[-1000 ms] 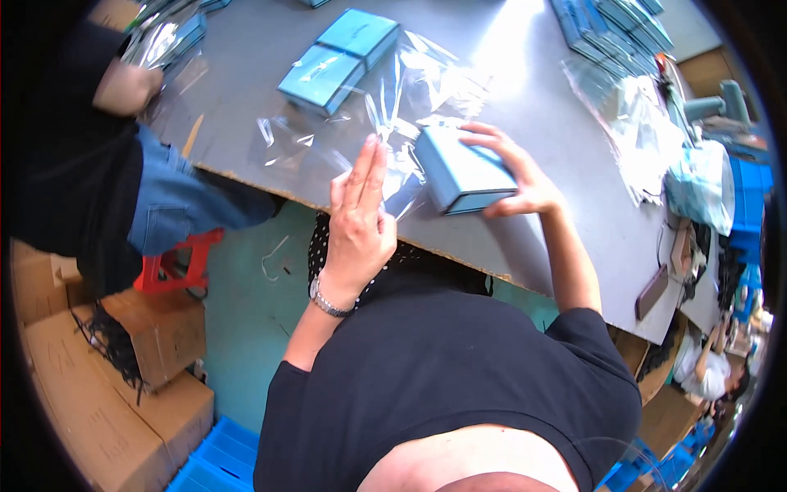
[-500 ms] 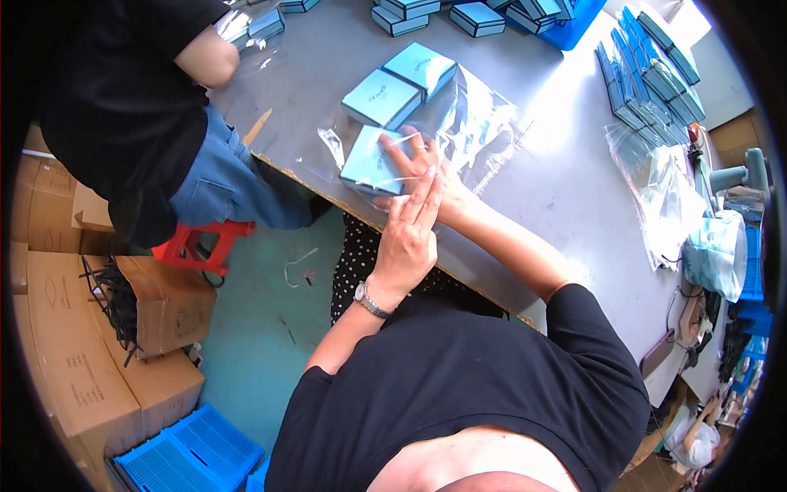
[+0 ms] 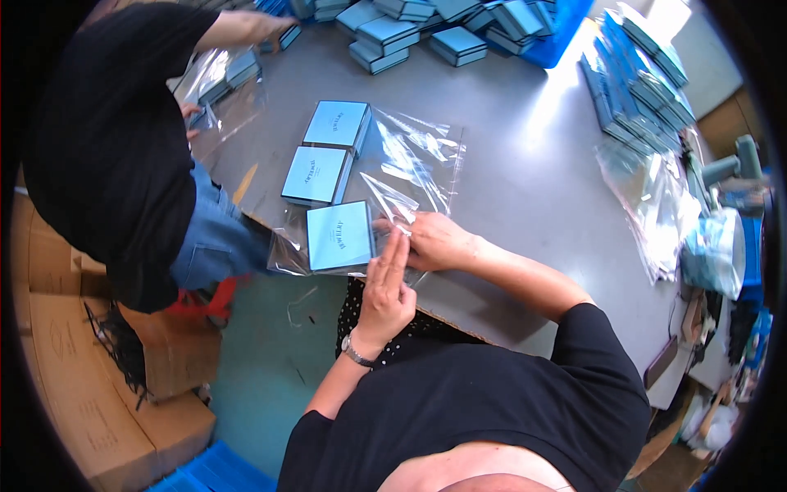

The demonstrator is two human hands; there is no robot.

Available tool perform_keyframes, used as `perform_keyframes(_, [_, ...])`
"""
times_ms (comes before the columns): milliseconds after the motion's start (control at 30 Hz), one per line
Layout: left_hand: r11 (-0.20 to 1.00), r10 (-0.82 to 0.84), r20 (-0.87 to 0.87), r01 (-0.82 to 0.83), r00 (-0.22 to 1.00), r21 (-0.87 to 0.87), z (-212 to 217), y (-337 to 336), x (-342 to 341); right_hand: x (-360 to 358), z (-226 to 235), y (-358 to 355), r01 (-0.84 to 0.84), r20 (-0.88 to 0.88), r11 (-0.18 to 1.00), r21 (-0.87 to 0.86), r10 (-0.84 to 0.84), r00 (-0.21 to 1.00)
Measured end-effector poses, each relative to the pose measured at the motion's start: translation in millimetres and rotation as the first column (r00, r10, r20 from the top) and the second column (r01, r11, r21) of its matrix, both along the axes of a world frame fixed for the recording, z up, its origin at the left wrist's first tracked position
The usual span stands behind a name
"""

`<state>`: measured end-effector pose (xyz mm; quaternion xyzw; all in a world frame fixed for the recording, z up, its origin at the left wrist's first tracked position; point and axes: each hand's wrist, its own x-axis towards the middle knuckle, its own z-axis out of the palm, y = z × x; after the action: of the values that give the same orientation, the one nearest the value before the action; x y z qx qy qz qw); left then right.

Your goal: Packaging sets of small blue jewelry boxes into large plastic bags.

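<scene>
A light blue flat box point(image 3: 340, 236) lies inside a clear plastic bag point(image 3: 283, 250) at the near edge of the grey table point(image 3: 525, 189). My left hand point(image 3: 385, 289) is flat with its fingers straight, and its fingertips press the bag's open end just right of the box. My right hand point(image 3: 434, 242) rests on the same end of the bag and pinches the loose flap. Two more light blue boxes point(image 3: 316, 175) point(image 3: 338, 125) lie in a row beyond it, next to a pile of clear bags point(image 3: 422, 156).
A co-worker in a black top point(image 3: 106, 139) handles boxes and bags at the table's left end. Many blue boxes point(image 3: 434, 29) are heaped at the far side and stacked at the right point(image 3: 639, 90). Crumpled plastic point(image 3: 648, 197) lies right. Cardboard cartons point(image 3: 98, 394) stand on the floor.
A second ago my right hand held the box on edge. The box then went flat into the bag, and both hands now work at the bag's open end.
</scene>
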<state>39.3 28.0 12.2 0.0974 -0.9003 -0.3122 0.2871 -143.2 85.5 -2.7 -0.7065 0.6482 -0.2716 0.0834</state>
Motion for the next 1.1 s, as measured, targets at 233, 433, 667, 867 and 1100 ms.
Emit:
perform_keyframes(233, [0.988,0.154,0.001,-0.154,0.988,0.021,23,2,-4,-1,3,-51,-0.468,-0.058,0.871,-0.146,0.465,0.883])
perform_keyframes(433, [0.982,0.185,-0.013,-0.185,0.983,-0.047,9,-9,21,18,-4,-68,-0.482,-0.048,0.863,-0.148,0.481,0.875])
perform_keyframes(667, [0.978,0.211,-0.058,-0.211,0.976,0.008,6,9,27,52,9,-77,-0.17,0.125,0.976,-0.14,0.187,0.974])
perform_keyframes(867, [0.981,0.192,-0.128,-0.193,0.973,0.003,5,12,28,75,-14,-88,-0.041,0.057,0.996,-0.076,0.045,0.997])
perform_keyframes(1100, [0.981,0.193,-0.154,-0.192,0.969,0.022,10,-5,1,20,-4,-67,-0.32,0.165,0.936,-0.145,0.342,0.925])
